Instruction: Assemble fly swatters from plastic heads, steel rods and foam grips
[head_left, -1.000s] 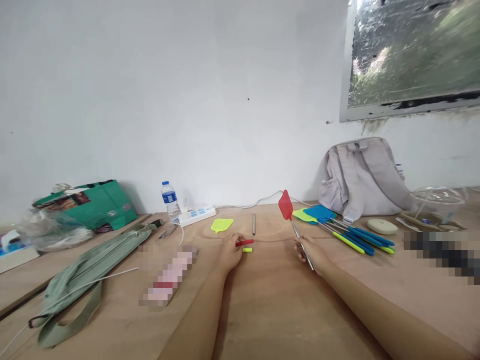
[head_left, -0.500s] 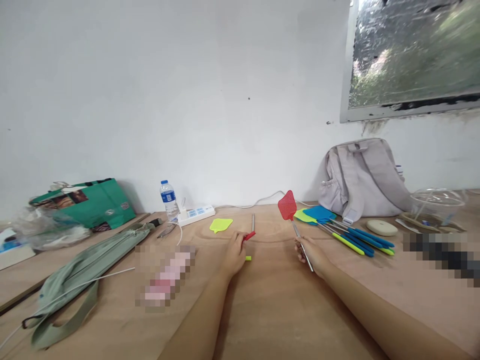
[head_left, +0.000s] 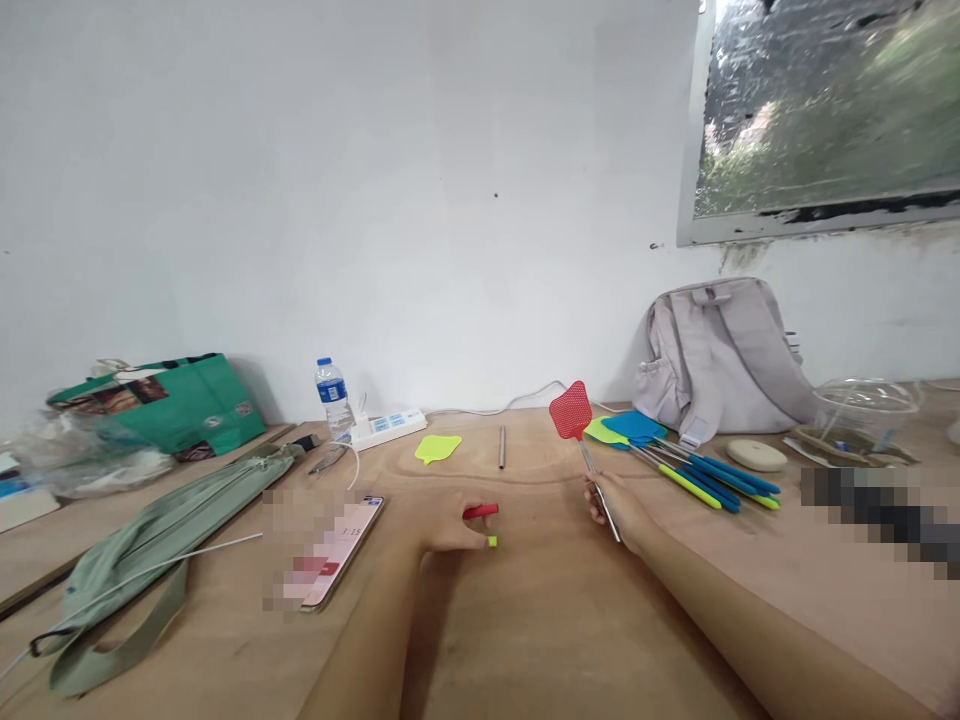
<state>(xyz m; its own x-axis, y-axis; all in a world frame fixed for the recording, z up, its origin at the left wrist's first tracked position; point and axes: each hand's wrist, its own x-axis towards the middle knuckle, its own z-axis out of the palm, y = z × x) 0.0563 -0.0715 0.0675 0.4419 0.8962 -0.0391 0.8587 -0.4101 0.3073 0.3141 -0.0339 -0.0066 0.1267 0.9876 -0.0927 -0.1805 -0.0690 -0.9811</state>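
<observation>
- Red stood out first: the red swatter head [head_left: 569, 410] was up off the wooden table [head_left: 540, 620], its bare metal rod running down into the right hand [head_left: 616, 505], which was closed around the rod near its lower end.
- The left hand [head_left: 450, 528] lay low on the table, fingers curled around a short red handle piece [head_left: 481, 511], one end poking out toward the right hand. A small yellow-green cap [head_left: 492, 541] sat on the wood just beside the fingertips, touching or nearly so; I could not tell which.
- Change over the last second: the left hand had drawn back toward the body with the red piece, from farther out on the table. The swatter had barely shifted. The phone [head_left: 341, 550] showed more of itself than before.
- My reading: red piece and bare rod end were near each other but apart, a clear gap of table between the two hands.
- A loose metal rod [head_left: 502, 447] lay farther out, beyond the hands, with a yellow-green swatter head [head_left: 438, 447] to its left.
- Room: open wood between and in front of the forearms. To the right, a bundle of blue and yellow-green swatters [head_left: 686, 468] lay near the right hand; behind them a grey backpack [head_left: 720, 355] against the wall.
- To the left, the phone, a green pouch [head_left: 150, 540] with its strap, a power strip [head_left: 386, 427] and a water bottle [head_left: 331, 393].
- Far edge closed off by the wall; the table's near edge was out of view.
</observation>
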